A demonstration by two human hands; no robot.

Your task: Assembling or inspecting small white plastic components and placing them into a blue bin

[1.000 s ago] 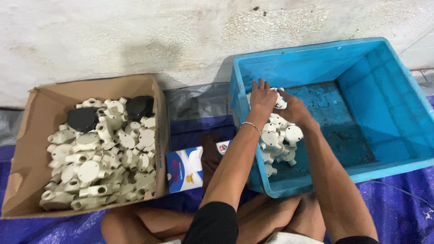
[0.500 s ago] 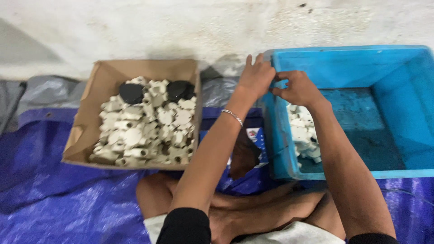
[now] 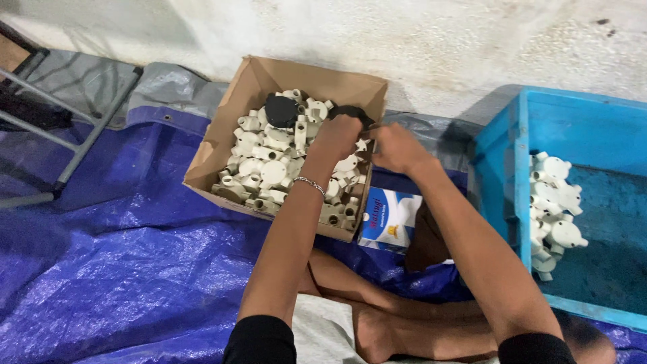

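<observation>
My left hand (image 3: 335, 138) is over the right side of a cardboard box (image 3: 222, 145) full of white plastic conduit fittings (image 3: 269, 168). Its fingers curl down by a black fitting (image 3: 352, 111), and what they hold is hidden. A thin bracelet circles that wrist. My right hand (image 3: 396, 148) hovers at the box's right wall, fingertips pointing toward the left hand. Whether it grips anything cannot be told. A second black fitting (image 3: 281, 110) lies near the back of the box.
A blue plastic crate (image 3: 502, 168) at the right holds a smaller pile of white fittings (image 3: 554, 205). A small blue and white carton (image 3: 391, 219) lies between box and crate. Blue tarpaulin (image 3: 114, 269) covers the floor. A metal frame (image 3: 74, 135) stands at the left, and a pale wall (image 3: 404, 40) runs behind.
Both hands have moved left, from inside the blue crate over its rim to the cardboard box. The view has swung left with them.
</observation>
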